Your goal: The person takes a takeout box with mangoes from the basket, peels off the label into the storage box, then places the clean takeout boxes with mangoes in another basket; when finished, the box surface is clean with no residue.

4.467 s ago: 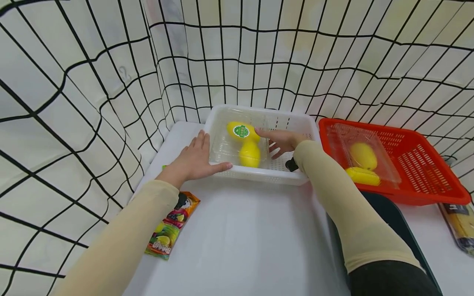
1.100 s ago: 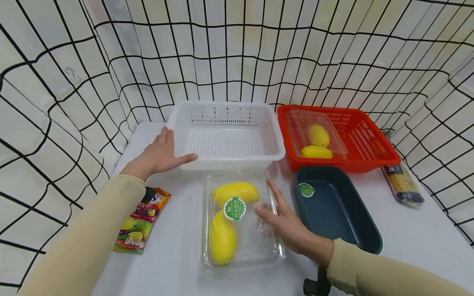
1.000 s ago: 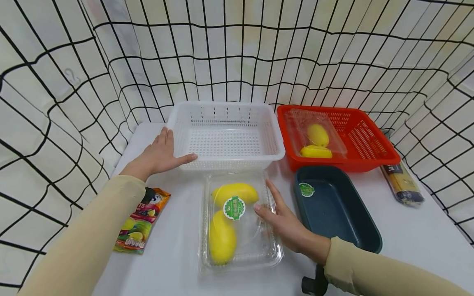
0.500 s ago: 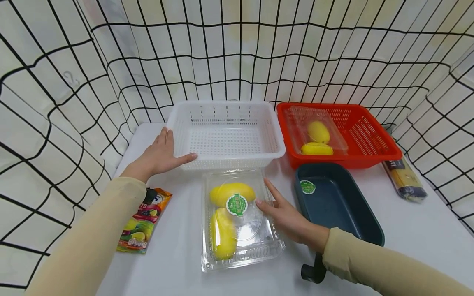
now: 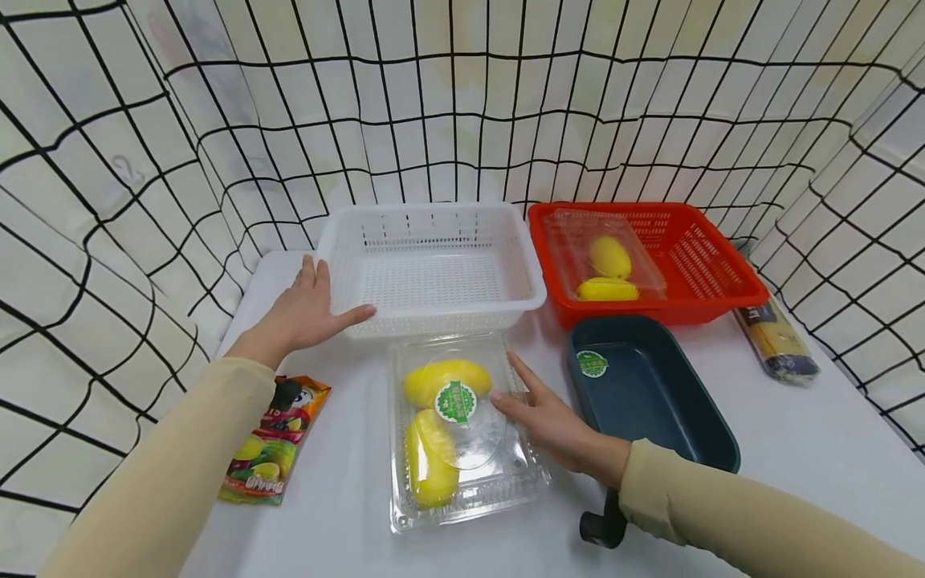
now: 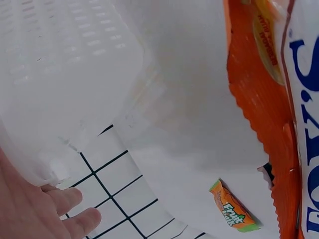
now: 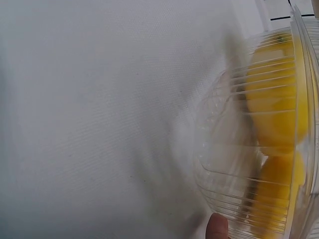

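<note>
The left hand [image 5: 292, 317] rests at the front left corner of a white basket [image 5: 433, 321], thumb along its rim and fingers extended. The right hand [image 5: 560, 429] holds the right edge of a clear lidded box [image 5: 480, 490], thumb on the lid and index finger along the side; its other fingers are largely hidden. Inside the box lie two yellow mango-like fruits [image 5: 432, 457], and a green round sticker [image 5: 455, 401] is on the lid. In the right wrist view a fingertip [image 7: 217, 227] touches the ribbed box wall [image 7: 224, 184].
A red basket [image 5: 715, 309] holds another clear box with yellow fruits. Right of centre is a dark blue pan [image 5: 650, 385] with a black handle [image 5: 603, 526]. A colourful packet [image 5: 270, 449] lies left, a yellow pack [image 5: 780, 345] far right. Black wire mesh surrounds the table.
The clear box has come out of the white basket onto the near table area with the right hand. Lately its lid reflections changed and the view shifted slightly. The left hand remains at the basket.
</note>
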Demonstrator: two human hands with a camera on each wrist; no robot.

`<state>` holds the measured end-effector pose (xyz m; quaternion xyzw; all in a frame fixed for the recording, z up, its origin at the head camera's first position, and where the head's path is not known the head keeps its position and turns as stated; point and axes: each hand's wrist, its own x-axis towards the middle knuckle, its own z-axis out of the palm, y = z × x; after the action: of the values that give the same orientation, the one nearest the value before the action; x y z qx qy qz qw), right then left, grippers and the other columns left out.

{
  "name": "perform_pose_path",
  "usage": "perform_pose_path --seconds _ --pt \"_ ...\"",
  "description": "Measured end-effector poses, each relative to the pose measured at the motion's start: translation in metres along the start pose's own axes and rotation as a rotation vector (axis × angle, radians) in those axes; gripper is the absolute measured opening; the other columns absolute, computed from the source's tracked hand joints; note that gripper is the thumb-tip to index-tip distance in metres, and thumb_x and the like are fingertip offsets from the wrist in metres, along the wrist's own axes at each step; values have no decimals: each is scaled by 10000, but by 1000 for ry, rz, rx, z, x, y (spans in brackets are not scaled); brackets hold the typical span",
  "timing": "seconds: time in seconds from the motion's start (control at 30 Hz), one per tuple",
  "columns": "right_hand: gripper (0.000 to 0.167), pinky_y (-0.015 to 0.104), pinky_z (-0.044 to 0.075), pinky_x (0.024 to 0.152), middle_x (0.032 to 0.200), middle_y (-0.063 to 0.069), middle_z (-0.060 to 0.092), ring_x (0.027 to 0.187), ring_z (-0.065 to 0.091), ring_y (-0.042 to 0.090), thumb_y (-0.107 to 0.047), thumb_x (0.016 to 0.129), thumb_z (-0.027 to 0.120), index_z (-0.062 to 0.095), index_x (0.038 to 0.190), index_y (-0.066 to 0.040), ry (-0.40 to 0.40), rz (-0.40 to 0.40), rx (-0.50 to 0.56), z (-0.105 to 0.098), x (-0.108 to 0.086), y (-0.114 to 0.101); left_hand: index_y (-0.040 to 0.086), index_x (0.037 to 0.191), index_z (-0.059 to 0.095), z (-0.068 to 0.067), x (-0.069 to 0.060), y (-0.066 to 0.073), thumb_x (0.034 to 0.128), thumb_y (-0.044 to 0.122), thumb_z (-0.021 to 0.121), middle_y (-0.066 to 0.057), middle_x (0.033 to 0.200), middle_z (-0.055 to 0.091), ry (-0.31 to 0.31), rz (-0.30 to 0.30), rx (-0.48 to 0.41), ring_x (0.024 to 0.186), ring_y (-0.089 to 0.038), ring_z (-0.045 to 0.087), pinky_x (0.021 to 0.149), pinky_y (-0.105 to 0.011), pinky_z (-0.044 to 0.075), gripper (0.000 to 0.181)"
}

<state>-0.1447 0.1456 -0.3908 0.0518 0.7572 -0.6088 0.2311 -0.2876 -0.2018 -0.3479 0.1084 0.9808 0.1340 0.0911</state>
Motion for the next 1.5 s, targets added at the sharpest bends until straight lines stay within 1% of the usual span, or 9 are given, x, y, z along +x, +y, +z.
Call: perform_pose_path --seconds 0.27,0.4,0.47,0.6,0.67,0.77,1.07,1.27,1.5 --pt "800 649 514 1003 1535 228 450 1308 545 395 -365 1005 643 162 1644 -365 9 14 -30 3 0 1 -112 1591 40 4 -7 -4 956 727 461 -406 1637 -30 39 54 33 1501 -608 93 1197 -699 208 1133" --pt "799 645 524 992 1489 239 484 1254 576 374 -330 1011 641 161 1648 -342 -16 4 -33 2 2 -1 -99 1596 99 7 -21 0 974 671 495 -374 1653 69 120 116 27 1515 -573 137 1206 -687 213 1066" --pt "797 639 535 979 1479 241 490 1237 583 369 -315 1012 641 162 1649 -340 -29 7 -34 1 3 -4 -73 1597 169 11 -32 6 977 610 549 -338 1658 154 184 197 11 1521 -534 190 1205 -679 238 997" --pt "803 639 541 965 1504 230 474 1263 566 382 -312 1008 649 163 1647 -343 -51 25 -62 -2 5 -11 -2 1563 332 25 -56 24 925 471 687 -240 1625 337 282 454 -52 1493 -447 325 1190 -648 302 870" --pt "806 652 531 972 1526 233 453 1293 543 398 -314 1009 647 156 1649 -334 -62 34 -88 -3 5 -15 32 1556 364 34 -64 34 889 460 724 -193 1613 381 285 569 -65 1474 -413 370 1168 -641 337 870" --pt "807 657 525 976 1533 250 431 1303 525 418 -306 1017 634 138 1653 -313 -90 41 -116 -6 5 -20 63 1584 326 48 -72 48 851 560 724 -159 1635 358 229 651 -35 1477 -385 385 1156 -624 372 971" --pt "807 685 493 1000 1522 285 427 1302 522 420 -242 1031 617 112 1659 -279 -167 56 -147 -14 12 -32 -5 1607 224 60 -73 61 739 859 630 -210 1686 220 80 654 -26 1529 -428 289 1194 -628 325 1291" --pt "810 705 466 1021 1550 270 419 1339 491 426 -232 1020 634 137 1657 -290 -172 63 -200 -16 14 -38 -32 1613 179 58 -76 66 724 780 713 -215 1701 172 8 604 -2 1548 -435 236 1233 -604 270 1317" --pt "756 619 531 1001 1553 244 433 1325 521 406 -293 1027 622 194 1650 -270 -140 34 -226 -17 12 -32 -43 1608 191 61 -81 74 724 789 708 -226 1685 218 -16 522 50 1529 -440 274 1214 -609 307 1319"
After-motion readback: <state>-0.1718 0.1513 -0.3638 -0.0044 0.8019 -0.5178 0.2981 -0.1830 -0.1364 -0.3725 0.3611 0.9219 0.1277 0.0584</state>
